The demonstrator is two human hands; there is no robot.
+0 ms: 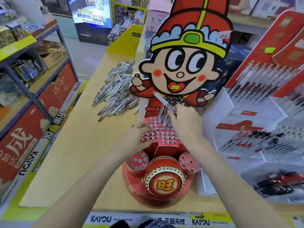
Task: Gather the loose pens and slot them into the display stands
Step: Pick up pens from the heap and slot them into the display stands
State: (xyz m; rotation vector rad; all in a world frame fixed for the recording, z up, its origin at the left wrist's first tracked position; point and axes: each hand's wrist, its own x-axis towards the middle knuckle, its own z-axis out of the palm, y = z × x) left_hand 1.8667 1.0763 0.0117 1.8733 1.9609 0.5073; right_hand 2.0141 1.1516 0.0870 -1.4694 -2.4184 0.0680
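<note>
**Hands at the perforated stand, pile waiting to the left**

Hands work over the red display stand (162, 134): the left hand (137, 134) lies flat and released on the perforated top, fingers spread at its left edge, probably to steady the light cardboard. The right hand (184, 122) is clenched around a bunch of pens (166, 104), tips angled down toward the rear rows, where a few already stand; how many it grips is hard to tell through the blur. Most holes in front and both small round towers (137, 160) are unfilled.

The loose pens (115, 91) lie heaped on the tabletop (79, 153), well apart to the left, with bare wood between. Clear plastic racks (256, 140) crowd the right side, and the cartoon backboard (185, 66) walls off the rear, so open room lies leftward.
</note>
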